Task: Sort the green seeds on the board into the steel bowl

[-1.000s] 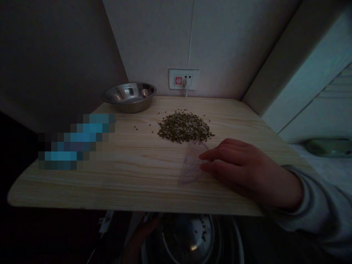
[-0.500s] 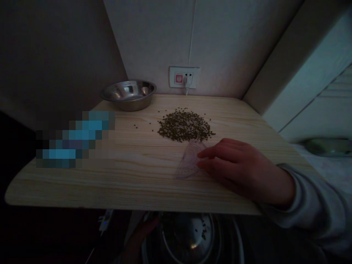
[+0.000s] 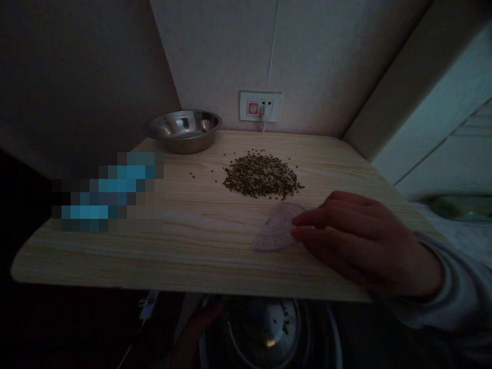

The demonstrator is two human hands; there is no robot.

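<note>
My right hand (image 3: 357, 241) pinches a clear plastic protractor (image 3: 274, 233) between thumb and fingers, just above or on the wooden tabletop (image 3: 172, 256). Beyond its upper edge, a short gap away, lies a spread pile of small dark green beans (image 3: 263, 175). Below the front edge of the table, in shadow, my left hand (image 3: 198, 328) grips the left side of a shiny metal bowl (image 3: 261, 333). Several beans lie inside that bowl, toward its right side. Most of the left hand is dark.
A second steel bowl (image 3: 184, 133) stands at the back left, by the wall. A blurred blue object (image 3: 111, 192) lies at the left side. A wall socket (image 3: 261, 106) with a plug is behind the table. A few stray beans lie left of the pile.
My right hand and the protractor have shifted right and slightly toward me, away from the pile. The view has moved slightly. My left hand stays at the lower bowl.
</note>
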